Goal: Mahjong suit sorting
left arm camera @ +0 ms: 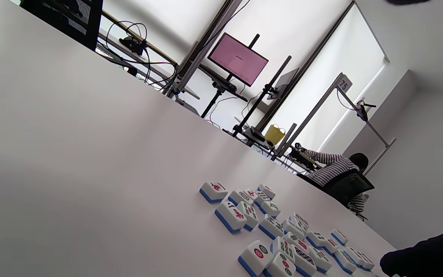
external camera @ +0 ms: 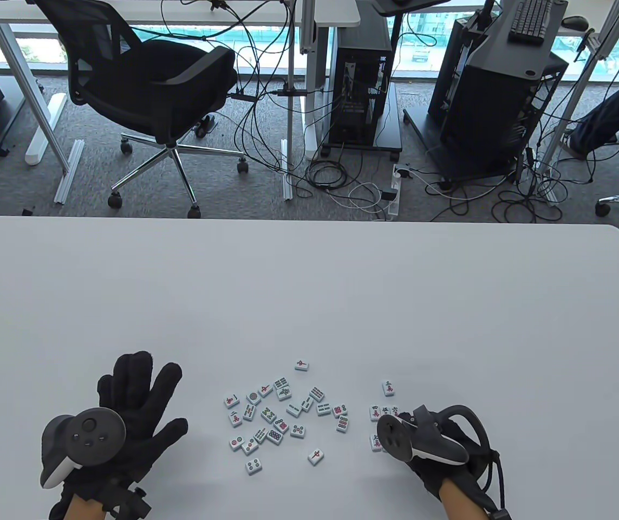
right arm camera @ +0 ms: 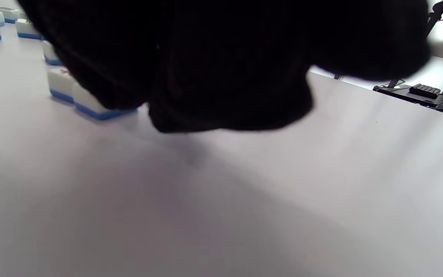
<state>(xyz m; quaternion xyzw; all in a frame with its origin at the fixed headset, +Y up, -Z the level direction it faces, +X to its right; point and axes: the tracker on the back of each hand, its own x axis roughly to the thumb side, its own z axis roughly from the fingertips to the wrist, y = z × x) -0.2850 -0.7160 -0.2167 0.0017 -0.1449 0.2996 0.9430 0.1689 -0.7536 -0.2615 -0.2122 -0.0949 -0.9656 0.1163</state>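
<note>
- Table view: the left hand (external camera: 125, 417) in its black sensor glove lies flat on the white surface (external camera: 309, 303), fingers spread; its grip is wide and holds nothing.
- A loose cluster of small white mahjong tiles with blue backs (external camera: 282, 417) lies face up just right of that hand, apart from it.
- One single tile with a red mark (external camera: 301, 365) sits alone beyond the cluster, and another red-marked tile (external camera: 315, 456) lies at its near edge.
- The right hand (external camera: 439, 444) in a black glove rests over a smaller group of character tiles (external camera: 382, 413) on the right; the grey tracker hides its fingers, so I cannot tell the state of its grip.
- One more tile (external camera: 389, 388) lies just beyond that group.
- Left wrist view: the tile cluster (left arm camera: 283, 238) spreads across the tilted white surface (left arm camera: 90, 154), with blue undersides showing; a dark gloved edge (left arm camera: 425, 254) enters at the lower right.
- A pink-lit monitor (left arm camera: 238, 58) stands on a stand in the background.
- Right wrist view: the black gloved hand (right arm camera: 221, 61) fills the top, blurred, low over the surface (right arm camera: 244, 200).
- Two blue-backed tiles (right arm camera: 75, 96) sit side by side at the glove's left edge; whether the fingers touch them cannot be told.
</note>
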